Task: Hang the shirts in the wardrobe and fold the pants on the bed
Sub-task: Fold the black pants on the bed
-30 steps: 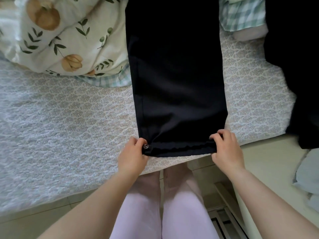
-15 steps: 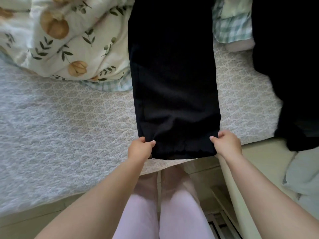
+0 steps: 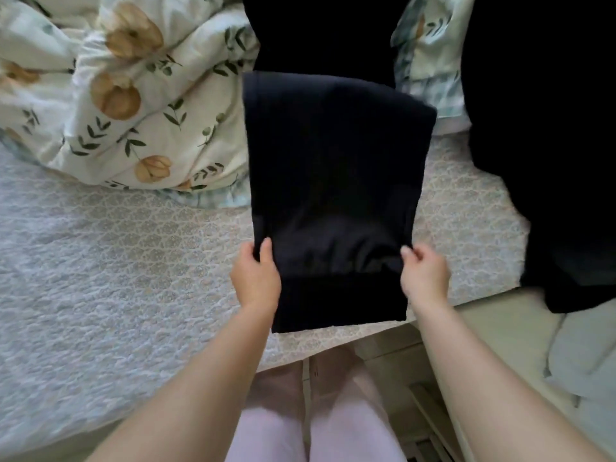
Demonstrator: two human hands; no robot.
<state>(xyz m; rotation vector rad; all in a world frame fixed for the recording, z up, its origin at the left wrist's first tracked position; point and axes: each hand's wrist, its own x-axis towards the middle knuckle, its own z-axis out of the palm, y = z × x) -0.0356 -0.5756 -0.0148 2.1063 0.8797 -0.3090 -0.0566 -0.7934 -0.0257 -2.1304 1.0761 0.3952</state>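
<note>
Dark navy pants (image 3: 333, 168) lie lengthwise on the bed (image 3: 116, 261), running away from me. Their near part is lifted and doubled over itself, with a lower layer showing near the bed's edge. My left hand (image 3: 256, 278) pinches the left side of the raised fold, thumb on top. My right hand (image 3: 423, 278) pinches the right side in the same way. Both hands hold the fabric a little above the quilted bedspread. The far end of the pants is cut off at the top of the view.
A crumpled floral duvet (image 3: 126, 95) lies at the back left. Another dark garment (image 3: 550, 145) covers the bed's right side and hangs over its edge. A pale blue cloth (image 3: 586, 361) sits at the right. My legs stand against the bed's front edge.
Both hands have lifted the near end of the pants and carried it forward over the rest, forming a fold. The view has shifted slightly toward the bed.
</note>
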